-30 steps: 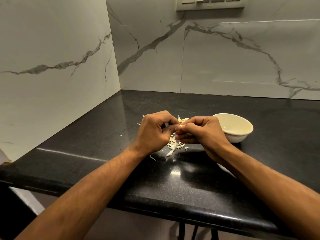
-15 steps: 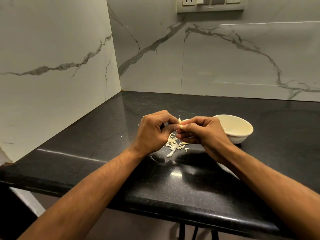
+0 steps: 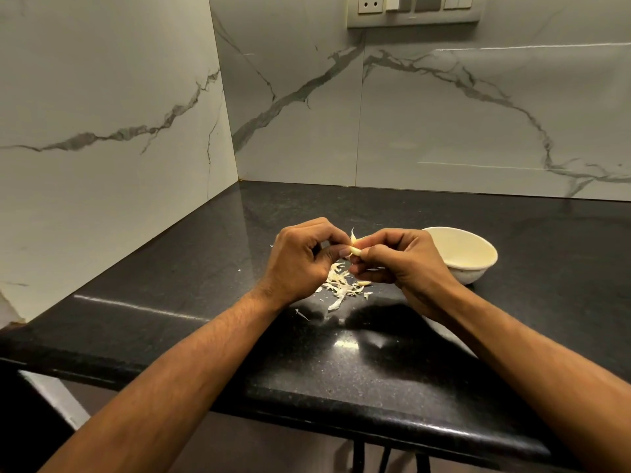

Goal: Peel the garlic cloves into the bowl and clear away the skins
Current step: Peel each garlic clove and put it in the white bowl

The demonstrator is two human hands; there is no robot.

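Bowl (image 3: 459, 254) just beside right hand (image 3: 406, 264)

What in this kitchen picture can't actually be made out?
Head view only:
- Garlic clove: mostly hidden by the left hand and right hand.
- Bowl: near side hidden behind the right hand; contents unclear.
- Skins: partly hidden under both hands.
- Switch panel: cut off by the top edge.

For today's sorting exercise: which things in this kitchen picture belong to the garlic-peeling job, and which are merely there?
Part of the job:
garlic clove, pinched by left hand and right hand
skins on the countertop
bowl

Merely there:
switch panel
marble wall
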